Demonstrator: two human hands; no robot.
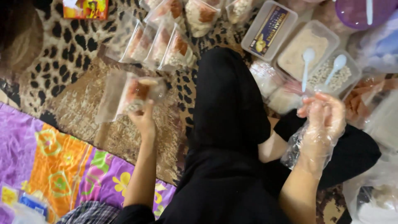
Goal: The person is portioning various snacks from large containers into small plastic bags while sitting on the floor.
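two white spoons [307,62], three clear tubs [315,35], one purple bowl [356,12]

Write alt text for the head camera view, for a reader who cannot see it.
A seated person's bare left hand holds up a clear filled snack packet over a leopard-print mat, while the right hand, in a loose plastic glove, hovers near plastic tubs with white spoons. More filled packets lie in a row ahead.

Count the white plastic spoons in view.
3. One white spoon stands in the tub of beige powder, one in the tub of pale beans, one in the purple bowl. Others may be hidden.
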